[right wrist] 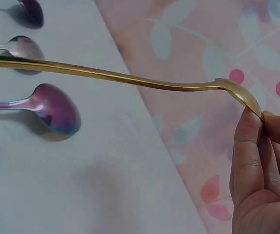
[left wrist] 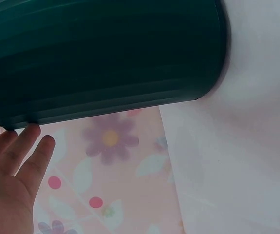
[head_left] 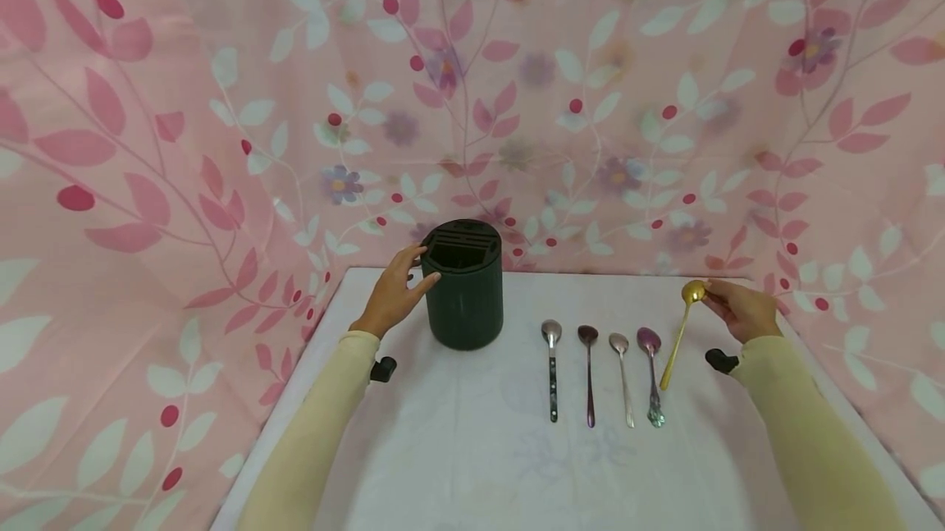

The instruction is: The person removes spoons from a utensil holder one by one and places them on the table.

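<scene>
On the left of the table stands a dark green utensil holder point(head_left: 465, 309), upright, with a slotted black top. My left hand point(head_left: 393, 289) touches its upper left side with spread, fairly straight fingers; in the left wrist view these fingertips point(left wrist: 31, 129) rest on the ribbed wall. My right hand point(head_left: 741, 309) pinches a gold spoon point(head_left: 681, 334) by the edge of its bowl, between thumb and fingers. The spoon's handle slants down toward the table. Nearest to it lies a purple iridescent spoon point(head_left: 650, 341), also visible in the right wrist view.
Left of the purple spoon lie a small silver spoon point(head_left: 620, 344), a dark spoon point(head_left: 588, 336) and a black-handled spoon point(head_left: 552, 334), in a row with bowls toward the back. A white cloth covers the table point(head_left: 458, 441). Pink floral fabric point(head_left: 517, 104) hangs around it.
</scene>
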`<act>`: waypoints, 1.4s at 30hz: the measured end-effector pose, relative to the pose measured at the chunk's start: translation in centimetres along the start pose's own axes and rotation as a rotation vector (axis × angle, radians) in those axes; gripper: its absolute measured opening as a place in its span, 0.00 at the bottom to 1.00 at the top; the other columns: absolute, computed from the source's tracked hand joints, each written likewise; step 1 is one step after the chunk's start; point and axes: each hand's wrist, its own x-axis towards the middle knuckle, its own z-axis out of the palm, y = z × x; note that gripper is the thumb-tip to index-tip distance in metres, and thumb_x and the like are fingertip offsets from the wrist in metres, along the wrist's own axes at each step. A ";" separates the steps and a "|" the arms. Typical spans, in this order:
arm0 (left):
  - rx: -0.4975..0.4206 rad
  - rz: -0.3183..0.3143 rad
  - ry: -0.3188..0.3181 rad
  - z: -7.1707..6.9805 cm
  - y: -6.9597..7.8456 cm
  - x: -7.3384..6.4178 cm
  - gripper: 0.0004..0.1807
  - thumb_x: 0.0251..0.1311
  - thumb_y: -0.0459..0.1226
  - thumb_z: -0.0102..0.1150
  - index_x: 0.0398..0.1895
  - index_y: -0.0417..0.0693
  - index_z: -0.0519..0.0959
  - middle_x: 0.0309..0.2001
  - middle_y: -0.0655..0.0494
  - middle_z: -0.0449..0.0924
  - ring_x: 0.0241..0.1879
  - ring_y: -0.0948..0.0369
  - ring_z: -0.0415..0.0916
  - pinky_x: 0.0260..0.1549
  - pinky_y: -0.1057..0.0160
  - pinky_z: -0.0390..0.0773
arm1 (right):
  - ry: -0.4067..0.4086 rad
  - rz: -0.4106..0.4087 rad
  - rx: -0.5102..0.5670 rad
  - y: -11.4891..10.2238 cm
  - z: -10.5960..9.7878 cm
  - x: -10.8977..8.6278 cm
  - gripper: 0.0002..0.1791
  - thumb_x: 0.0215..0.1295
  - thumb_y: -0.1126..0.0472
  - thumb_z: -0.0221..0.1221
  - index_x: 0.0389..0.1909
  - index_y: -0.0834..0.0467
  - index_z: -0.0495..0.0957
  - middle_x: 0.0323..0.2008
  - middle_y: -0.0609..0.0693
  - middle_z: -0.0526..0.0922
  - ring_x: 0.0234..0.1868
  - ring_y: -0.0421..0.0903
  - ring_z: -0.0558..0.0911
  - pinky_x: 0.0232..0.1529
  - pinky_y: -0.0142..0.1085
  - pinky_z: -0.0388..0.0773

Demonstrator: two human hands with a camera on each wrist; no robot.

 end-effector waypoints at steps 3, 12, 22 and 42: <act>0.001 -0.007 -0.001 0.1 0.1 -0.1 0.40 0.63 0.60 0.55 0.73 0.52 0.61 0.72 0.52 0.58 0.64 0.52 0.67 0.59 0.50 0.72 | 0.040 0.035 -0.033 0.8 -0.9 0.3 0.10 0.62 0.74 0.62 0.24 0.61 0.86 0.27 0.52 0.86 0.32 0.46 0.87 0.40 0.36 0.82; 0.011 -0.010 -0.009 -0.1 0.2 0.0 0.40 0.63 0.60 0.54 0.73 0.53 0.61 0.73 0.53 0.57 0.64 0.52 0.67 0.59 0.51 0.72 | 0.100 0.144 -0.155 2.1 -2.1 1.2 0.11 0.62 0.71 0.62 0.22 0.58 0.85 0.26 0.51 0.86 0.32 0.45 0.87 0.43 0.36 0.82; 0.021 -0.021 -0.020 -0.2 0.3 -0.1 0.40 0.64 0.60 0.54 0.74 0.52 0.60 0.73 0.52 0.56 0.65 0.52 0.66 0.58 0.51 0.72 | 0.250 0.187 -0.340 4.9 -3.5 2.6 0.04 0.59 0.65 0.68 0.27 0.55 0.84 0.25 0.48 0.84 0.33 0.44 0.85 0.47 0.37 0.81; 0.012 0.016 -0.010 -0.2 0.4 -0.1 0.39 0.64 0.58 0.55 0.73 0.50 0.62 0.73 0.51 0.56 0.64 0.52 0.67 0.57 0.51 0.74 | 0.298 0.171 -0.507 7.1 -4.5 3.1 0.05 0.63 0.68 0.62 0.32 0.57 0.85 0.22 0.46 0.82 0.29 0.42 0.84 0.38 0.36 0.83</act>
